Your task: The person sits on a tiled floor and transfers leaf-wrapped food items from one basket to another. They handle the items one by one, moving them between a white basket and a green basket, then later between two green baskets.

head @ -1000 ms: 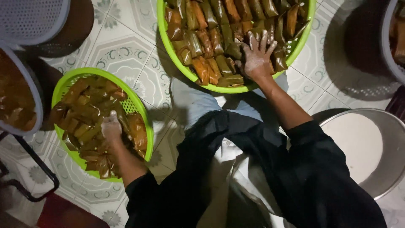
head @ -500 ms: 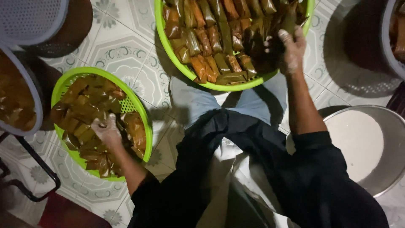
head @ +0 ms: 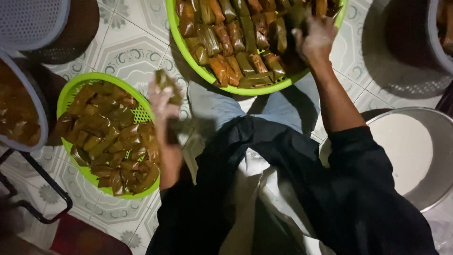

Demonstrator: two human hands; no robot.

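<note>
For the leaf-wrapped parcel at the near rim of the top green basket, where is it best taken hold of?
Probably across the middle of the leaf-wrapped parcel, coming from above: it lies flat along the green basket rim, long sides exposed. The right hand is nearest.

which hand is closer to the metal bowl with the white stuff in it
Right. The right hand is in the large green basket above the metal bowl, on the same side. The left hand, holding a leaf-wrapped packet, is far across by the small green basket.
</note>
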